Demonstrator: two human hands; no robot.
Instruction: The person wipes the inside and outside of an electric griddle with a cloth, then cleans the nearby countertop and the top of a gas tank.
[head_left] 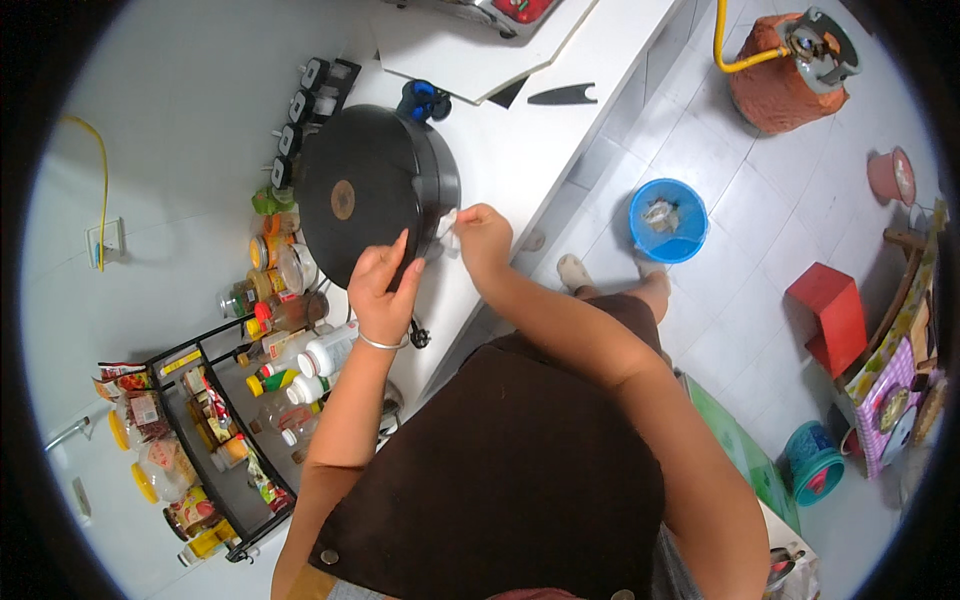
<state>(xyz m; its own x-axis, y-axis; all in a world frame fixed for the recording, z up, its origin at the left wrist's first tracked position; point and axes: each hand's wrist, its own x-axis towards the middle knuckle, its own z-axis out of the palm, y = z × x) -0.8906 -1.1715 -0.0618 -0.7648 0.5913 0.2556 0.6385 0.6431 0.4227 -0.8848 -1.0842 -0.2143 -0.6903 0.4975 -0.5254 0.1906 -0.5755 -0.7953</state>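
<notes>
A round black electric griddle [378,160] with a thick rim and a brown disc on its top stands on the white counter [510,150]. My left hand [383,290] rests against its near edge, fingers stretched out and thumb apart; a bracelet circles that wrist. My right hand [484,240] pinches a crumpled white tissue [447,230] against the griddle's right side. Part of the tissue is hidden by my fingers. The griddle's black cord and plug [419,335] lie beside my left wrist.
Spice boxes [297,125], jars [268,250] and bottles [328,350] line the wall. A black rack [205,430] holds packets. A blue clip-like object [424,100] touches the griddle's far side. On the floor stand a blue bucket [668,190], gas cylinder [765,95] and red stool [828,305].
</notes>
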